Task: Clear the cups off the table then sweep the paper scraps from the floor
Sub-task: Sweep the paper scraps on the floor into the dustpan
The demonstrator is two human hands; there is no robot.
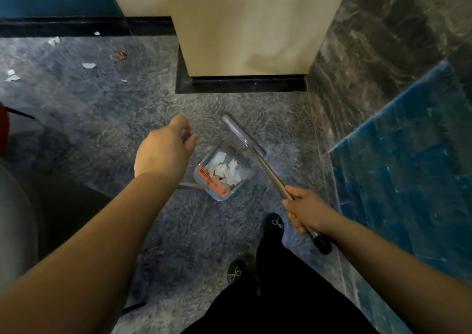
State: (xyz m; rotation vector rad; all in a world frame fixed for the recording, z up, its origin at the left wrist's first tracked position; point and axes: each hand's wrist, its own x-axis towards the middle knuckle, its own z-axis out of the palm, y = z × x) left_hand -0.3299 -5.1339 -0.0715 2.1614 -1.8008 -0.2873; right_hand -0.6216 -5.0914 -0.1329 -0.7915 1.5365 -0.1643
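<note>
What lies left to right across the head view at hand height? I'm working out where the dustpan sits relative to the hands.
Left hand gripping the dustpan handle → dustpan holding white paper scraps → broom handle → right hand gripping it → blue wall panel.

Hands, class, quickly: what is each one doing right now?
Left hand: grips the dustpan handle.
Right hand: grips the broom handle.

A cream square pillar (245, 27) with a black skirting band (245, 83) stands on grey speckled carpet (102, 109). Right of it runs a dark veined marble wall (383, 53) beside a blue tiled panel (408, 167).
</note>
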